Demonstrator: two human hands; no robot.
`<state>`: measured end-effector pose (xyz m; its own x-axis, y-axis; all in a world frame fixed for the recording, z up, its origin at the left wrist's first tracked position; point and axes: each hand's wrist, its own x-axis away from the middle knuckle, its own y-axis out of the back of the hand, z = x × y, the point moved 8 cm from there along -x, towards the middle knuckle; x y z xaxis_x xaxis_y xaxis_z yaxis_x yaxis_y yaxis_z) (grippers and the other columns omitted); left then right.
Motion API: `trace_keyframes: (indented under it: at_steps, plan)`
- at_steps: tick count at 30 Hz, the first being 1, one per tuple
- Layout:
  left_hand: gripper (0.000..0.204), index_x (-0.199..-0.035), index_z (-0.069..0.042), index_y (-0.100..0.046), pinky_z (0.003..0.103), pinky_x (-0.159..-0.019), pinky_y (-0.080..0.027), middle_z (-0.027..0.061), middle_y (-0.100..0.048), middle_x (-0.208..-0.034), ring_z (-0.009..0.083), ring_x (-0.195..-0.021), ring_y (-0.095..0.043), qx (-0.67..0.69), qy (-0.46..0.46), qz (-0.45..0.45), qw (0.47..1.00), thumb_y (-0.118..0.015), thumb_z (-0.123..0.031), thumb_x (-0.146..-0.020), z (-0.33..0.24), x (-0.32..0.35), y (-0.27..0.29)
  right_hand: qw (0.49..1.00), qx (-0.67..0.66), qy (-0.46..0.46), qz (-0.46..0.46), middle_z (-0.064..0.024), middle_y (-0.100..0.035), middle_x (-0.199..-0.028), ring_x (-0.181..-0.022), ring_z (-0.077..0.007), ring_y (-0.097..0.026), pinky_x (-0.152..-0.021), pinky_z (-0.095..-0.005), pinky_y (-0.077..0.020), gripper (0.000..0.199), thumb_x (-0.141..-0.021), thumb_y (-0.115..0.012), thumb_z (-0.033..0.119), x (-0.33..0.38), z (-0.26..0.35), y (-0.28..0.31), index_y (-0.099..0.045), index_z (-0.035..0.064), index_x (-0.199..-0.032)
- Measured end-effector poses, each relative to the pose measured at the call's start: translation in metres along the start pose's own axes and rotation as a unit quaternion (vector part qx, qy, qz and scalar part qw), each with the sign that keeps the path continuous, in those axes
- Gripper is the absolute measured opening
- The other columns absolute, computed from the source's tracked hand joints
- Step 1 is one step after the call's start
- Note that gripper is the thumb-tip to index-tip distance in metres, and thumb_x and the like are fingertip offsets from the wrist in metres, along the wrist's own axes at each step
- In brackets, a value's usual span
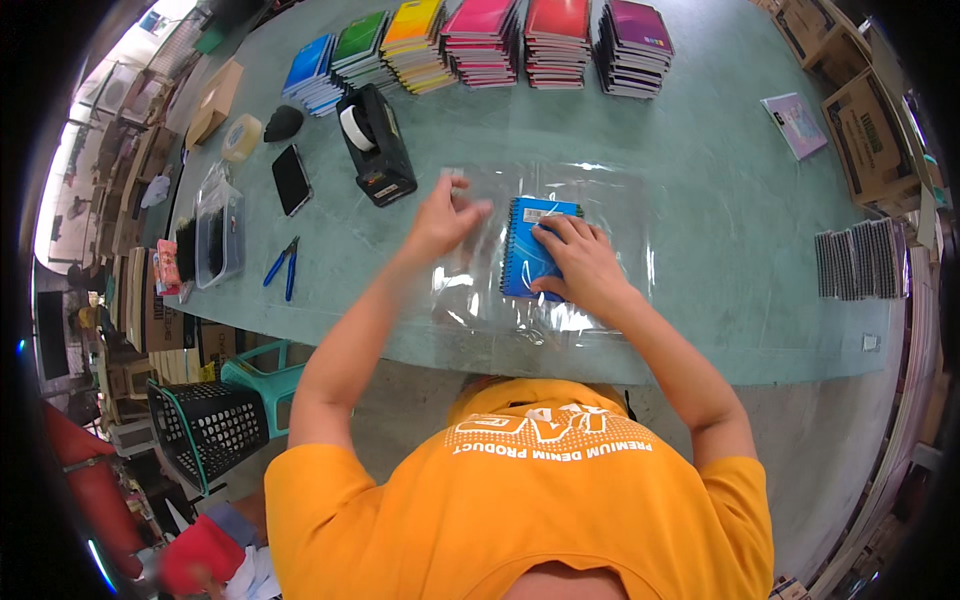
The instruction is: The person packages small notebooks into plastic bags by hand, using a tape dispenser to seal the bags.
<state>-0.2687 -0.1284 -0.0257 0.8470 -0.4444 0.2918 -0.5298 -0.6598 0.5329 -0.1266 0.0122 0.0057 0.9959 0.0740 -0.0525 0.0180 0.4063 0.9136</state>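
A blue spiral-bound notebook [524, 262] lies on a clear plastic sheet or bag [470, 300] in front of me. More notebook edges show under its top right corner. My right hand [582, 262] rests on the notebook's cover, fingers and thumb spread across it. To the left, my left hand [448, 222] is over the plastic's left part, slightly blurred. Its thumb and fingers are apart, with nothing visible between them. A black tape dispenser [378, 150] with a white roll stands just beyond that hand.
Stacks of coloured notebooks [482, 45] line the far side. At the left are a smartphone [292, 180], blue-handled nippers [283, 268], a tape roll [241, 138] and a clear plastic container [220, 235]. On the right are a single notebook [795, 126], a notebook row [862, 260] and cardboard boxes [872, 140].
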Motion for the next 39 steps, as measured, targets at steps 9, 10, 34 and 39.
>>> trace_keyframes:
  at_steps: [9,10,34,39]
  plan:
    - [0.021,-0.086,-0.001,-0.059,0.034,-0.051,-0.048,0.0116,-0.062,-0.071,0.0195,-0.056,-0.058,-0.142,-0.004,0.146,0.979,-0.052,-0.021,-0.087,-0.010,0.051,-0.027,0.999,-0.047,0.002,0.011,-0.0072,-0.037,-0.141,-0.135,-0.0256,-0.027,-0.109,-0.0522,-0.0205,0.086,-0.066,-0.075,0.045,-0.003,-0.014,-0.002,-0.035,0.0118,-0.135]
    - [0.023,-0.086,-0.001,-0.059,0.036,-0.052,-0.048,0.0132,-0.062,-0.072,0.0220,-0.056,-0.059,-0.195,-0.037,0.173,0.965,-0.051,-0.023,-0.087,-0.013,0.054,-0.031,0.998,-0.059,0.001,0.008,-0.0069,-0.036,-0.141,-0.135,-0.0255,-0.027,-0.109,-0.0525,-0.0198,0.090,-0.066,-0.075,0.046,-0.002,-0.015,-0.002,-0.032,0.0124,-0.137]
    - [0.026,-0.082,0.000,-0.060,0.046,-0.066,-0.051,0.0197,-0.064,-0.078,0.0385,-0.072,-0.063,-0.380,-0.182,0.213,0.882,-0.055,-0.025,-0.081,-0.080,0.050,-0.118,0.967,-0.106,-0.031,-0.231,-0.0126,-0.057,-0.100,-0.094,-0.0312,-0.055,-0.075,-0.0394,-0.0476,0.071,-0.068,-0.068,0.006,-0.055,-0.064,0.070,-0.039,0.0171,-0.132]
    - [0.036,-0.095,0.002,-0.060,0.048,-0.073,-0.050,0.0224,-0.064,-0.087,0.0377,-0.082,-0.063,-0.333,-0.199,0.163,0.907,-0.052,-0.032,-0.083,-0.077,0.055,-0.119,0.985,-0.114,0.130,0.024,-0.0076,-0.060,-0.104,-0.094,-0.0300,-0.054,-0.078,-0.0384,-0.0457,0.075,-0.066,-0.065,0.002,0.003,-0.021,0.012,-0.041,0.0176,-0.135]
